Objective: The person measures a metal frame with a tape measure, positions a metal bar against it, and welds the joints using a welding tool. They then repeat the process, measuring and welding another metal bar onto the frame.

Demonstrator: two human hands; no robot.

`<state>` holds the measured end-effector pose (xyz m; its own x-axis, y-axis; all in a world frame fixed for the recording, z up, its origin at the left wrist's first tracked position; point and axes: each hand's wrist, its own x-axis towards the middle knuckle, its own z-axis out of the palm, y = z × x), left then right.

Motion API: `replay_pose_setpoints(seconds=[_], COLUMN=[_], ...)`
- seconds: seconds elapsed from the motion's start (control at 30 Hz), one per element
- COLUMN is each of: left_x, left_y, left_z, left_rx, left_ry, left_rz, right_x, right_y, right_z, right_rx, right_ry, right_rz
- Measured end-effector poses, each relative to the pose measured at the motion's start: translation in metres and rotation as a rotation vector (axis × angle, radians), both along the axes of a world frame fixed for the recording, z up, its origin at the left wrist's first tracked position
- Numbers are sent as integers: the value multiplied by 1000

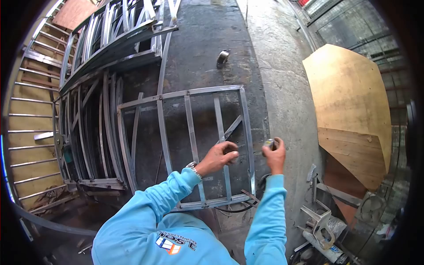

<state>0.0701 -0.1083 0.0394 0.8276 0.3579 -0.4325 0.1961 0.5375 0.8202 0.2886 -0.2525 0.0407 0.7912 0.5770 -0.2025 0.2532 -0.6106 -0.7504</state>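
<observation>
Wears, right below the lens, a light-blue sweatshirt (132, 225) with dark lettering and a blue, white and orange emblem on the chest. Stretches both arms forward to a ladder-like metal frame (202, 92), laid flat on a dark surface (203, 39) with the near rail close to the waist. Holds the left hand (219, 155) over the frame, among the bars toward the right side, with a wristwatch (191, 166) just behind at the cuff. Has that grip half curled, with the thumb a little apart from the bent fingertips; cannot tell of anything pinched there, nor of contact with the metal. Clasps in the right hand (276, 155) a small object (269, 142) with a yellow mark, pressed between thumb and fingers and too covered to name, just outside the right rail. Has a short slanting bar (234, 126) inside the frame, just beyond the left hand, and a round metal piece (223, 58) farther off on the dark surface, well apart from both hands. Shows stacked metal frames (119, 43) to the left, and to the right, past pale concrete (287, 88), a large plywood sheet (349, 88) and a white canister (324, 248).
</observation>
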Motion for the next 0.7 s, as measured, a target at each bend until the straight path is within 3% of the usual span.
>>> replay_pose_setpoints(seconds=[0.03,0.1,0.17,0.27,0.3,0.37,0.43,0.5,0.57,0.67,0.7], left_x=[3,20,39,51,50,47,42,36,35,45,52], left_y=[-3,-4,-2,2,7,17,27,46,65,69,65], left_z=[6,15,14,12,8,-3,-6,0,-14,-45,-50], left_rx=[-65,-230,-382,-461,-465,-326,-295,-363,-353,-158,67], left_ry=[-29,-70,-131,-195,-193,-182,-184,-167,-220,-115,20], left_rz=[-44,13,78,172,187,125,138,282,487,701,820], right_x=[-3,-15,-26,-44,-43,-47,-25,4,45,96,103], right_y=[-1,18,37,56,61,77,82,84,82,94,104], right_z=[16,62,67,55,60,87,87,84,69,49,49], right_rx=[212,206,207,113,111,-48,-70,-190,-220,-278,-309], right_ry=[210,363,503,-297,-290,41,53,-31,-30,-105,-185], right_rz=[-67,70,217,549,563,487,562,759,731,669,599])
